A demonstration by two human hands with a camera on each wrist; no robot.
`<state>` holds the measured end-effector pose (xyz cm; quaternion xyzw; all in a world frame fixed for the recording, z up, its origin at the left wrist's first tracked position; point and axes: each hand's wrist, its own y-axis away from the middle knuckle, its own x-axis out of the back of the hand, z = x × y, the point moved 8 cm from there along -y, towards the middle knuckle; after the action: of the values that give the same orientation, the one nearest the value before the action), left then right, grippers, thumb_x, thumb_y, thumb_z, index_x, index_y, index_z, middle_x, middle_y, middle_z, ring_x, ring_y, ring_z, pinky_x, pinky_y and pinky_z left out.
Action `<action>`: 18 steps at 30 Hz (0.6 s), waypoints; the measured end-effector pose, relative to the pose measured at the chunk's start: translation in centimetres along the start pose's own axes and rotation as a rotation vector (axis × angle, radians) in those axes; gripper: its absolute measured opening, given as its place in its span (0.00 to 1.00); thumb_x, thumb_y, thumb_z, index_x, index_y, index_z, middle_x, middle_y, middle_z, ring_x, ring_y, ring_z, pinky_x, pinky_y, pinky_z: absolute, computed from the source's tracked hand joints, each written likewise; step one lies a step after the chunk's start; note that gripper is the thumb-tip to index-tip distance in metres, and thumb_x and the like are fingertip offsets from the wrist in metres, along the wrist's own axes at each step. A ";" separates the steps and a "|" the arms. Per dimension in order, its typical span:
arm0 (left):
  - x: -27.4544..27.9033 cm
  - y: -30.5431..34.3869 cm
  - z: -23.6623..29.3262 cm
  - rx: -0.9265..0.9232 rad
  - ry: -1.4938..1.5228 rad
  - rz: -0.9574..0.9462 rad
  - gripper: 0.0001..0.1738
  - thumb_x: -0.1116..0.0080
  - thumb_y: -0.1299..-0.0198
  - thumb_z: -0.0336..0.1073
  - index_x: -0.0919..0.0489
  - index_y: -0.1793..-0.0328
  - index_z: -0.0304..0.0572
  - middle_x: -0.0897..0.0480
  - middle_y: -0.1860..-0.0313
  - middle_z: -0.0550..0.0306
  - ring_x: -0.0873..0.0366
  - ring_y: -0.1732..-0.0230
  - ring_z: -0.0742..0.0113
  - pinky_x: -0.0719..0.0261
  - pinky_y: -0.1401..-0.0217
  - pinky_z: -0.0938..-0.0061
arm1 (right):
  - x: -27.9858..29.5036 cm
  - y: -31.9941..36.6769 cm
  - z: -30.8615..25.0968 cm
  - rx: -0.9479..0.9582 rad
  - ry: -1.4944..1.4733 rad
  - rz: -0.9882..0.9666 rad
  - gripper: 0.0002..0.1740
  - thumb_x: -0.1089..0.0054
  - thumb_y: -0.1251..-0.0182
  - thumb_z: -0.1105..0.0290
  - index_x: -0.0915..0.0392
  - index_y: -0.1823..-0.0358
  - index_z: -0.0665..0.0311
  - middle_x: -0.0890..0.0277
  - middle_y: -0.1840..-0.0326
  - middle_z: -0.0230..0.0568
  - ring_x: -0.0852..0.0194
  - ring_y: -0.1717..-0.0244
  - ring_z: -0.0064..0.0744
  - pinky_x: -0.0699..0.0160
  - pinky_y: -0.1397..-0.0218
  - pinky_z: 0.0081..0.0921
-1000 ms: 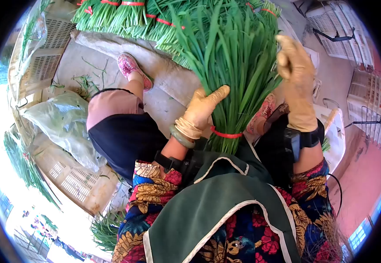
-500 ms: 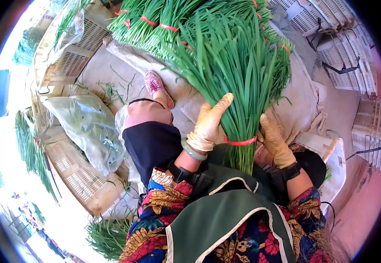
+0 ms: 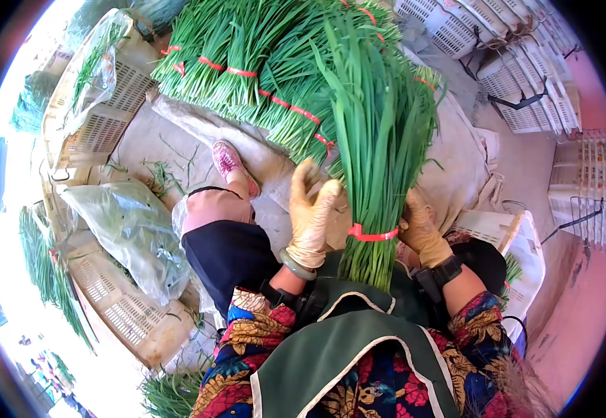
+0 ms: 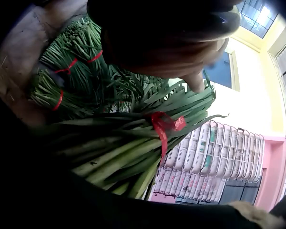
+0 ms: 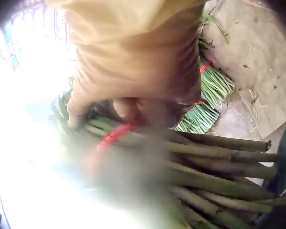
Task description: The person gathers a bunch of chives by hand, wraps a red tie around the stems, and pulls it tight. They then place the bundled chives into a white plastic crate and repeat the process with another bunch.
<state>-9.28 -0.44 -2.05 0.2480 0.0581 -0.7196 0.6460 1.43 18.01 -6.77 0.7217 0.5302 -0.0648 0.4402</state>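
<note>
One tied green bundle (image 3: 379, 153) stands near, against the green apron (image 3: 345, 348); the left hand (image 3: 308, 226) has just released it, so the right hand (image 3: 425, 235), pinching the red band (image 3: 374, 236), apparently steadies it alone.

Green leafy bunch (image 3: 378, 146), red band (image 3: 374, 235) around its lower stems, upright, leaves fanned above the band

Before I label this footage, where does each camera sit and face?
Head: worn on the head, facing down; left hand, right hand, apron, green bunch.
Left wrist: worn there, facing the bunch's red tie, crates beyond; part of that hand above.
Right wrist: worn there, facing the right hand, tie and stem ends.
Both wrist views share the tie.
</note>
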 end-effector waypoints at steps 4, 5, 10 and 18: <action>-0.3 1.5 -6.4 0.376 0.043 -0.262 0.42 0.50 0.34 0.65 0.35 0.28 0.36 0.27 0.36 0.57 0.31 0.34 0.62 0.36 0.29 0.65 | -0.4 -0.1 -0.4 0.021 0.036 0.070 0.27 0.42 0.32 0.43 0.27 0.41 0.52 0.23 0.56 0.20 0.47 0.84 0.12 0.49 0.82 0.11; -1.6 2.2 -7.9 0.413 0.187 -0.430 0.44 0.51 0.35 0.67 0.36 0.27 0.36 0.28 0.34 0.56 0.32 0.32 0.62 0.36 0.28 0.64 | -1.9 0.4 -1.2 0.030 0.073 0.097 0.27 0.43 0.32 0.43 0.27 0.42 0.52 0.23 0.60 0.20 0.48 0.84 0.12 0.50 0.82 0.12; -4.8 3.8 -2.6 0.464 0.167 -0.669 0.40 0.36 0.40 0.54 0.33 0.30 0.34 0.25 0.37 0.54 0.29 0.36 0.65 0.34 0.31 0.68 | -2.5 0.9 -1.1 0.001 0.207 0.022 0.24 0.44 0.32 0.41 0.26 0.51 0.54 0.34 0.79 0.22 0.51 0.86 0.12 0.55 0.83 0.14; -4.1 3.5 -4.0 0.553 0.069 -0.650 0.36 0.30 0.45 0.38 0.32 0.32 0.36 0.21 0.45 0.56 0.24 0.46 0.69 0.27 0.40 0.73 | 0.0 -0.2 -3.1 -0.089 0.324 0.095 0.20 0.41 0.32 0.45 0.26 0.56 0.54 0.34 0.77 0.25 0.50 0.86 0.13 0.55 0.84 0.14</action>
<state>-4.67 4.28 -2.95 0.4047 -0.0404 -0.8655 0.2925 0.14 20.26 -4.98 0.7268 0.5618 0.0967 0.3831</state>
